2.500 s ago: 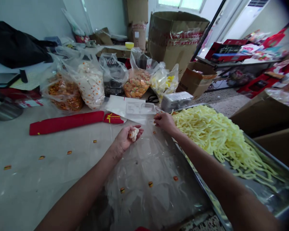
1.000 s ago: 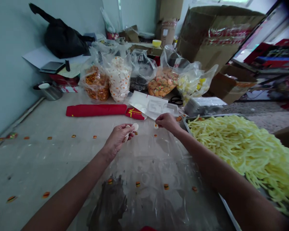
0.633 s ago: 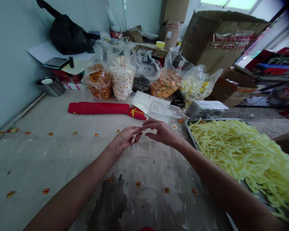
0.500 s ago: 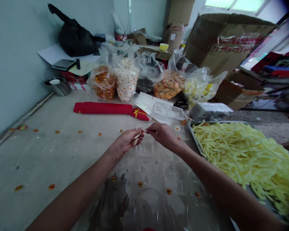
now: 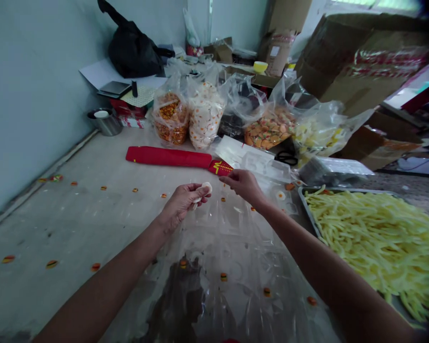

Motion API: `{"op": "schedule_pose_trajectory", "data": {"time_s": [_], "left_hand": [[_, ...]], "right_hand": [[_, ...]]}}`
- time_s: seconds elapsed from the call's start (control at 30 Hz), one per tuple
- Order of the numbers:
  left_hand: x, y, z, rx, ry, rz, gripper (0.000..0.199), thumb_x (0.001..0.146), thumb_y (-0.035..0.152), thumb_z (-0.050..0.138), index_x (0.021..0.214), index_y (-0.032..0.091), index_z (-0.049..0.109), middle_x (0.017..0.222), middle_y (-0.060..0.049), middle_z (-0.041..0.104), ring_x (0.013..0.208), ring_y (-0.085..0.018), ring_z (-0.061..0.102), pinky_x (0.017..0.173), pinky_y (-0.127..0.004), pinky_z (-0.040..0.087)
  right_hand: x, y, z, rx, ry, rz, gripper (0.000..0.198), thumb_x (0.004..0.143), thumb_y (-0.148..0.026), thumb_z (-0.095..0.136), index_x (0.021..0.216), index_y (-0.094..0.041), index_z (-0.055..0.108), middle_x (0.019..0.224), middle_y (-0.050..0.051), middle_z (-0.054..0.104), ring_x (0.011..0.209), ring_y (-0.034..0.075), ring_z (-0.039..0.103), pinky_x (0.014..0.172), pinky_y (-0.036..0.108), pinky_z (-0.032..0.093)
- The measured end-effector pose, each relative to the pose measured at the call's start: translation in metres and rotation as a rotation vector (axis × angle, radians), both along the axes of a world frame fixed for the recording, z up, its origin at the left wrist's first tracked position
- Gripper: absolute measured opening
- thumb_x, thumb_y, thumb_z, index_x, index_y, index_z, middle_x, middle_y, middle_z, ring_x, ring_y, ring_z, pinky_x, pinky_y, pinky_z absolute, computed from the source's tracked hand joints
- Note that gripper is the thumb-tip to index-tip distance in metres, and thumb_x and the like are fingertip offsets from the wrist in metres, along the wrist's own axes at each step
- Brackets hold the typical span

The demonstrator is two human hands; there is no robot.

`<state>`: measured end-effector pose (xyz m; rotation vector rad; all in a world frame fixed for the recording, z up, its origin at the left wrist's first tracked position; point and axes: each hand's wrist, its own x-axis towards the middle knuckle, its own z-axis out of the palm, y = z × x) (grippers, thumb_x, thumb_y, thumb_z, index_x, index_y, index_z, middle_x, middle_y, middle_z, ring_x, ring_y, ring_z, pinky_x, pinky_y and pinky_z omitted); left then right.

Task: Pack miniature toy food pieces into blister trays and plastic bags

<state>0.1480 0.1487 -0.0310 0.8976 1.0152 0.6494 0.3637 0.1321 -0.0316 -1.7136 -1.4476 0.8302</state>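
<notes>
My left hand is closed around a few small white round pieces, one of them standing up by the thumb. They resemble the white piece with an orange centre lying further right, like a toy fried egg. A short way to the right, my right hand has its fingertips pinched together near the tip of a red printed packaging strip. What those fingers hold, if anything, is too small to make out. Below both hands lie clear plastic blister trays with tiny burger pieces in them.
A metal tray heaped with pale yellow fry-like strips stands at the right. Along the back are clear bags of small pieces, black scissors, a steel cup and a large cardboard box.
My hands were together, the right pinching at the pieces in the left. Now they are apart, the right further up and to the right. The view has shifted left.
</notes>
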Motion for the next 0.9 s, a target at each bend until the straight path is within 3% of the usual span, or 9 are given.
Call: {"op": "schedule_pose_trajectory", "data": {"time_s": [0.07,0.13,0.23,0.37,0.5,0.63,0.73,0.83,0.9], "left_hand": [[-0.002,-0.001,-0.001,0.053,0.043,0.019,0.040,0.062,0.037,0.091,0.085,0.013,0.071,0.079,-0.005,0.073,0.058,-0.009,0.058,0.054,-0.022,0.038],[-0.005,-0.003,-0.002,0.118,0.100,0.038,0.043,0.056,0.038,0.093,0.082,0.014,0.069,0.068,-0.002,0.069,0.055,-0.010,0.056,0.051,-0.023,0.035],[-0.015,-0.004,-0.003,0.214,0.158,0.061,0.041,0.056,0.036,0.092,0.082,0.015,0.069,0.063,-0.001,0.066,0.054,-0.012,0.056,0.051,-0.023,0.037],[-0.040,0.001,0.002,0.131,0.149,0.110,0.025,0.073,0.024,0.078,0.096,0.014,0.073,0.080,-0.006,0.073,0.055,-0.009,0.053,0.051,-0.021,0.037],[-0.064,0.012,0.004,0.007,0.091,0.124,0.021,0.077,0.017,0.075,0.098,0.014,0.072,0.095,-0.010,0.076,0.055,-0.008,0.053,0.047,-0.020,0.032],[-0.071,0.020,-0.001,0.029,0.055,0.212,0.020,0.074,0.020,0.082,0.089,0.014,0.071,0.088,-0.009,0.075,0.055,-0.008,0.054,0.049,-0.021,0.034],[-0.070,0.019,-0.004,0.036,0.049,0.236,0.019,0.074,0.020,0.083,0.088,0.014,0.072,0.078,-0.006,0.071,0.052,-0.008,0.051,0.049,-0.021,0.033],[-0.069,0.007,-0.003,0.069,0.024,0.200,0.017,0.076,0.021,0.082,0.088,0.014,0.073,0.074,-0.005,0.069,0.051,-0.008,0.049,0.049,-0.022,0.033],[-0.069,-0.005,-0.001,0.072,0.004,0.203,0.015,0.078,0.020,0.079,0.088,0.013,0.071,0.073,-0.004,0.068,0.051,-0.007,0.049,0.048,-0.021,0.033]], "right_hand": [[-0.014,-0.007,0.010,-0.060,0.208,0.158,0.036,0.085,-0.052,0.071,0.079,-0.016,0.073,0.068,0.002,0.068,0.055,0.010,0.056,0.051,0.020,0.042],[-0.028,-0.010,0.016,-0.167,0.394,0.277,0.037,0.079,-0.052,0.076,0.085,-0.015,0.076,0.075,0.004,0.072,0.059,0.010,0.059,0.052,0.019,0.045],[-0.041,-0.003,0.018,-0.286,0.486,0.255,0.035,0.069,-0.043,0.088,0.083,-0.013,0.076,0.070,0.005,0.071,0.057,0.010,0.060,0.052,0.019,0.048],[-0.050,0.030,0.005,-0.245,0.385,0.034,0.021,0.072,-0.026,0.087,0.080,-0.014,0.071,0.065,0.003,0.070,0.054,0.012,0.064,0.056,0.023,0.056],[-0.057,0.065,-0.013,-0.208,0.227,0.024,0.016,0.072,-0.015,0.083,0.077,-0.015,0.068,0.057,0.002,0.066,0.052,0.016,0.065,0.052,0.025,0.054],[-0.063,0.072,-0.016,-0.111,0.011,0.015,0.021,0.065,-0.018,0.087,0.063,-0.015,0.066,0.049,-0.001,0.059,0.048,0.013,0.058,0.051,0.023,0.046],[-0.072,0.058,-0.008,0.003,-0.036,0.150,0.025,0.073,-0.039,0.084,0.076,-0.016,0.073,0.056,0.000,0.064,0.050,0.012,0.057,0.050,0.022,0.042],[-0.087,0.037,-0.002,-0.072,0.162,0.395,0.029,0.081,-0.044,0.074,0.091,-0.017,0.077,0.070,0.003,0.072,0.057,0.012,0.061,0.051,0.021,0.043],[-0.095,0.028,0.000,-0.145,0.199,0.448,0.025,0.081,-0.039,0.073,0.089,-0.016,0.077,0.071,0.004,0.072,0.058,0.013,0.063,0.052,0.021,0.045]]}}
